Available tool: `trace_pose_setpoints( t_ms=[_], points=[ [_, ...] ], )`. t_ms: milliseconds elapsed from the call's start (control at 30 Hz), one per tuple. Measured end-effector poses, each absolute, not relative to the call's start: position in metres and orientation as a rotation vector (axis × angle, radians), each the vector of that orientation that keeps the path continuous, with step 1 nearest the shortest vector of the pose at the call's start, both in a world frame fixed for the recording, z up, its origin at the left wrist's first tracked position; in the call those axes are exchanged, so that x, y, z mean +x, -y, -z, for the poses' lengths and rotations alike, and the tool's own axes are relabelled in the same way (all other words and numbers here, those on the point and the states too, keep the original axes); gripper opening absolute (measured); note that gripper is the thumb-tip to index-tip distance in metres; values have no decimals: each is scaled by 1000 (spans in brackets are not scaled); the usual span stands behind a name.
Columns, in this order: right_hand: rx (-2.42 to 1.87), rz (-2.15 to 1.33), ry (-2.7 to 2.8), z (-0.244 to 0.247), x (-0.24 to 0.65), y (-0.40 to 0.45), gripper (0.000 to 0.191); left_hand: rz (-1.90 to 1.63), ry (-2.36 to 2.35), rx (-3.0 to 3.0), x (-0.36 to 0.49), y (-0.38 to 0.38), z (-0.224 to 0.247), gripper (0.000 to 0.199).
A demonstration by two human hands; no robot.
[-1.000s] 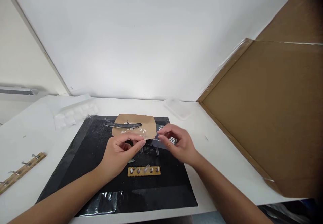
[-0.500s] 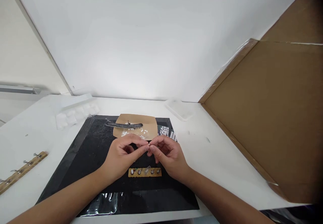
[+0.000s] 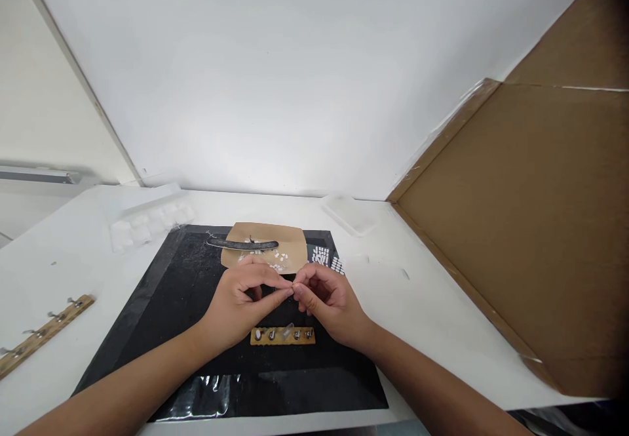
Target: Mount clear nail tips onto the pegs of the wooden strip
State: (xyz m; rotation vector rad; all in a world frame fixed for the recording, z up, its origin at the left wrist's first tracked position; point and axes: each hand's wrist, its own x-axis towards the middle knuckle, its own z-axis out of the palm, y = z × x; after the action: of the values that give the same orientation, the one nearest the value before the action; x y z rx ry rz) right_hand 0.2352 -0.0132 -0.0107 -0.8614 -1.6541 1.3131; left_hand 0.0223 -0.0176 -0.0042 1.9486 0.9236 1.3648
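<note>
My left hand (image 3: 246, 295) and my right hand (image 3: 327, 298) meet fingertip to fingertip above the black mat (image 3: 171, 305). Both are pinched closed, and whatever sits between the fingertips is too small to make out. Just below them lies a short wooden strip (image 3: 282, 336) with metal clips, a white piece at its left end and a clear piece near its middle. Behind my hands, a tan sheet (image 3: 295, 242) carries small white pieces and a dark curved file (image 3: 243, 245).
Small white tiles (image 3: 321, 256) lie in rows right of the tan sheet. A clear tray (image 3: 348, 214) stands behind them, a white compartment box (image 3: 152, 223) at back left. Another clip strip (image 3: 46, 334) lies far left. Cardboard (image 3: 515, 226) rises on the right.
My joined fingertips have shifted slightly to the right, and my left fingers have straightened a little. The small pale bit seen between the fingertips earlier is now hidden.
</note>
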Motion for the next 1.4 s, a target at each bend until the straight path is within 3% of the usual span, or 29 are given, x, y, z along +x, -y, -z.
trace_pose_setpoints(
  t_ms=[233,367,600,733,900,1167,1400],
  points=[
    [-866,-1011,1884,1,242,13,21,-1224,-735,2324,5,1,-1,15],
    [-923,-1003,1915,1,242,13,22,-1242,-752,2437,-8,-9,-3,21],
    [-1099,-1154,2026,5,240,17,19,-771,-528,2629,-12,-8,-7,22],
    [-1090,-1195,2071,4,239,22,14,-701,-412,2518,-13,-7,-13,16],
    [-1055,-1188,2098,2,235,29,7,-662,-438,2389,-15,-11,-5,49],
    [-1061,-1188,2126,6,230,37,3,-452,-509,2350,-15,-9,16,24],
    [-1067,-1209,2121,10,229,41,3,-451,-477,2354,-12,-7,18,16]
  ],
)
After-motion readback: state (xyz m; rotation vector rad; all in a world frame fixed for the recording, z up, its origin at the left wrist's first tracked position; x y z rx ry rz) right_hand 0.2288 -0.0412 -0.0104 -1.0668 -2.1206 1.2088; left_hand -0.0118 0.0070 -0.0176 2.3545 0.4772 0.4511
